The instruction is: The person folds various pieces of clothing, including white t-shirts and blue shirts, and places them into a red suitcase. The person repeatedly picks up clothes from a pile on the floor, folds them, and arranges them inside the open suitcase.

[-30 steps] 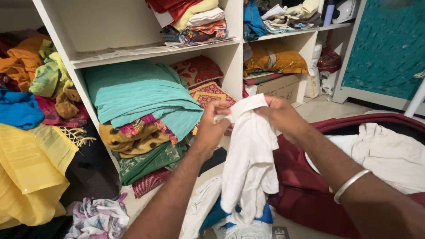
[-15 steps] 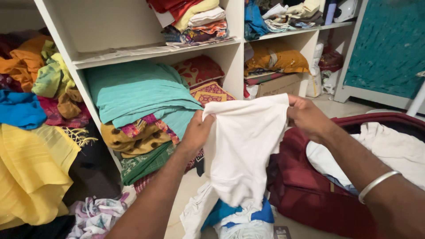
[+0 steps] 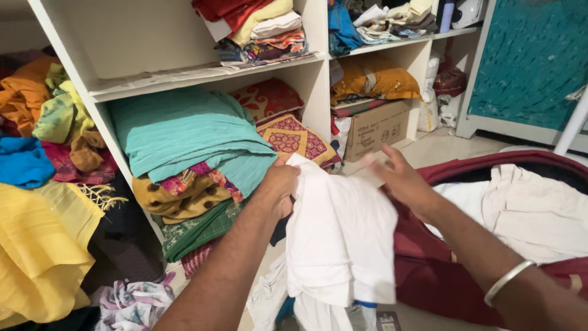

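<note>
one white cotton cloth (image 3: 340, 233) hanging, pinched in closed left hand (image 3: 278, 184); right hand (image 3: 401, 181) open beside it, fingers apart.

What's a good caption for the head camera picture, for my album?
Left hand grips a white cloth while the open right hand hovers beside it, before shelves of folded fabrics.

Right hand (image 3: 395, 178) motion-blurred, grip unclear
</note>
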